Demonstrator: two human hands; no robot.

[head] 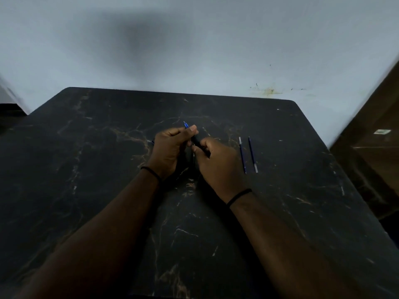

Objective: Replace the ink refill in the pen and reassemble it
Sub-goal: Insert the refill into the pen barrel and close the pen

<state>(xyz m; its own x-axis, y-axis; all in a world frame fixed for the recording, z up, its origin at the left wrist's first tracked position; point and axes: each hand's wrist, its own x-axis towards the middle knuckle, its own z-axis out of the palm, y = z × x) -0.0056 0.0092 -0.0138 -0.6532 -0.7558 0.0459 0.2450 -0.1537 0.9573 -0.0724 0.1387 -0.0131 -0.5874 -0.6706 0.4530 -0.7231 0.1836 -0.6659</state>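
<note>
Pinching the blue tip end of the pen (192,134) in my left hand (170,147) while my right hand (218,165) grips its black barrel above the marbled table (86,169), I keep both halves braced for twisting, two refills (248,155) lying near my right.

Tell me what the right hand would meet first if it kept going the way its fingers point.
The right hand points up-left, so it would likely meet the left hand first; both hands already grip the same pen. Depth is unclear from one view.
</note>
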